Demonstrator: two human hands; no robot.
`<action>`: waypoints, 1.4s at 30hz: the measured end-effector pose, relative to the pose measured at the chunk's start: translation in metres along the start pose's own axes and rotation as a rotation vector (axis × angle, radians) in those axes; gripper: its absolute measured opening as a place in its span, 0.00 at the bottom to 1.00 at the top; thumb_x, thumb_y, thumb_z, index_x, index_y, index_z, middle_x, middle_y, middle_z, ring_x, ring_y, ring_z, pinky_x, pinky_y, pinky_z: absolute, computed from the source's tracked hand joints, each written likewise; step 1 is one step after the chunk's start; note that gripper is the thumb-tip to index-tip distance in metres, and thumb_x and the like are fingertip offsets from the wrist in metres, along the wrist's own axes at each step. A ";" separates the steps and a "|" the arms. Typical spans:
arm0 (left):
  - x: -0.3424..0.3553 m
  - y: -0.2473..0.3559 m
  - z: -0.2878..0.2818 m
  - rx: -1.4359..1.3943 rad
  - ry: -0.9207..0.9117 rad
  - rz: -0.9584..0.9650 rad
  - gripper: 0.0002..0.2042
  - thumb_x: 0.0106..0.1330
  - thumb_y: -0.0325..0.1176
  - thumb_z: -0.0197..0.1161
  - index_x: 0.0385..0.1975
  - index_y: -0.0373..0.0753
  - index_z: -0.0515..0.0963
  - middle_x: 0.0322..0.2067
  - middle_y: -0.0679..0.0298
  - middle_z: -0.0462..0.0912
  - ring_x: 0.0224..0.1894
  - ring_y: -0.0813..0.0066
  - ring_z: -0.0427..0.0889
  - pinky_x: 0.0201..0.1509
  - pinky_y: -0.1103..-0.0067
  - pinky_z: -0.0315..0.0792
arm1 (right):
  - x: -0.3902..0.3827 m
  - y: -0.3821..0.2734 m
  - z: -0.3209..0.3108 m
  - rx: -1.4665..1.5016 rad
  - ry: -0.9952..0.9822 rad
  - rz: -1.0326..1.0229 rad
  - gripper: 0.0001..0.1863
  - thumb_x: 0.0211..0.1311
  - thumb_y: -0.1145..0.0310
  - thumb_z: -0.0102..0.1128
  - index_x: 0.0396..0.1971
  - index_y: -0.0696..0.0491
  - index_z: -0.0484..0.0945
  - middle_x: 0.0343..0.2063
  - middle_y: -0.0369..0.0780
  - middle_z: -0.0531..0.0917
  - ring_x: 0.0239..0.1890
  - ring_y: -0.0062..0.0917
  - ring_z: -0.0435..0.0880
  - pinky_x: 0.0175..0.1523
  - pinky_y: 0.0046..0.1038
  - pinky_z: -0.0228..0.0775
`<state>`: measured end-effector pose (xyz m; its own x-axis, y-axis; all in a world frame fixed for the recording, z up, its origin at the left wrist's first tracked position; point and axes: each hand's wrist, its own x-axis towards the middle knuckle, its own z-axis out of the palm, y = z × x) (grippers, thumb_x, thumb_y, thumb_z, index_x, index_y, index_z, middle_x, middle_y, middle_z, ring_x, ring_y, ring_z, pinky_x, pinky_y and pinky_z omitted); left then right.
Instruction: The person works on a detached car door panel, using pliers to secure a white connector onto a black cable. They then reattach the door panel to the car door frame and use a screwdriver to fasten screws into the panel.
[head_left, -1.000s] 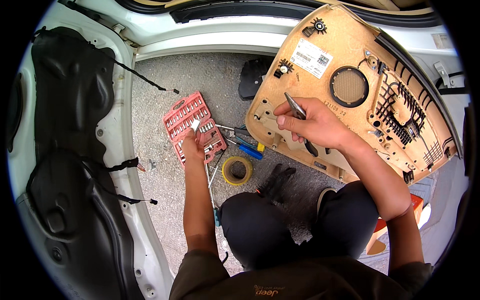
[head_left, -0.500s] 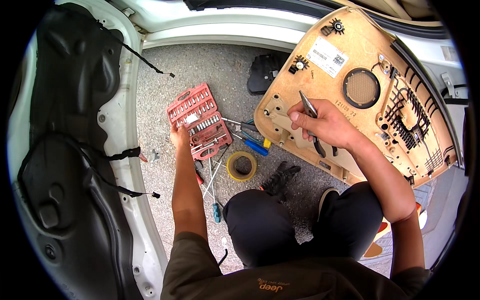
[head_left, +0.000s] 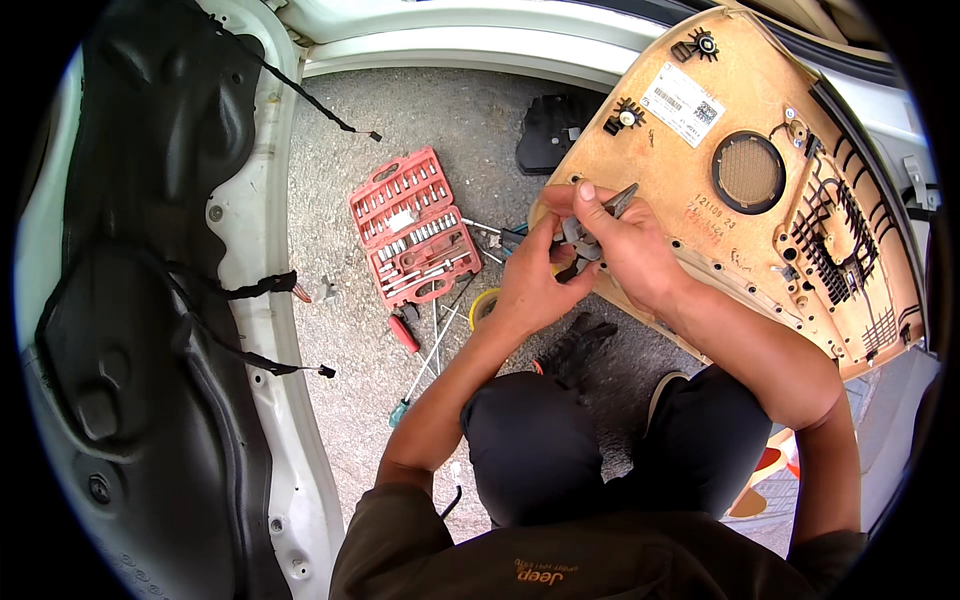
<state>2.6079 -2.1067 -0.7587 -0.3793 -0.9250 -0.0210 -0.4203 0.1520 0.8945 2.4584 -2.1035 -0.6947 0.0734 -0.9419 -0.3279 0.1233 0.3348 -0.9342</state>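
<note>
My right hand (head_left: 640, 255) is closed around needle-nose pliers (head_left: 622, 201), their pointed jaws sticking out past my thumb. Right against it, my left hand (head_left: 535, 280) has its thumb and fingers curled around a small greyish item (head_left: 577, 236). Fingers cover much of this item, so its kind cannot be made out. Both hands are above the lower left corner of a tan door panel (head_left: 660, 160), which lies with its inner side up.
A red socket set case (head_left: 415, 225) lies open on the ground, with screwdrivers (head_left: 400, 412) and a yellow tape roll (head_left: 483, 305) nearby. A black glove (head_left: 580, 345) lies before my knees. Wires (head_left: 265, 287) hang from the car door (head_left: 235, 215) at left.
My left hand has left the socket set case and come up to the right, meeting my right hand. The pliers have shifted slightly and are now beside the left fingers.
</note>
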 end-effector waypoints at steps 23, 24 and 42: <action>-0.060 -0.242 -0.134 0.783 0.154 -0.359 0.30 0.46 0.35 0.77 0.54 0.51 0.79 0.63 0.54 0.68 0.66 0.49 0.64 0.71 0.59 0.60 | -0.009 0.002 -0.030 -0.330 -0.411 0.121 0.18 0.70 0.64 0.62 0.52 0.61 0.78 0.44 0.40 0.85 0.47 0.21 0.83 0.54 0.26 0.75; -0.061 -0.247 -0.133 0.783 0.174 -0.336 0.30 0.47 0.35 0.77 0.54 0.51 0.79 0.63 0.54 0.68 0.66 0.49 0.64 0.71 0.59 0.59 | -0.008 0.003 -0.031 -0.340 -0.406 0.106 0.18 0.70 0.63 0.61 0.52 0.60 0.79 0.44 0.41 0.86 0.46 0.23 0.83 0.53 0.27 0.75; 0.017 -0.104 -0.067 -0.052 0.279 -0.148 0.22 0.73 0.35 0.60 0.63 0.35 0.70 0.61 0.54 0.73 0.63 0.63 0.73 0.67 0.69 0.65 | -0.112 -0.162 -0.269 -0.984 0.838 -0.598 0.20 0.73 0.58 0.58 0.54 0.56 0.80 0.45 0.40 0.86 0.50 0.22 0.82 0.58 0.25 0.71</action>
<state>2.7001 -2.1611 -0.8222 -0.0738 -0.9966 -0.0362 -0.4090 -0.0028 0.9125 2.1640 -2.0597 -0.5450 -0.3837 -0.7864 0.4840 -0.8260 0.0580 -0.5606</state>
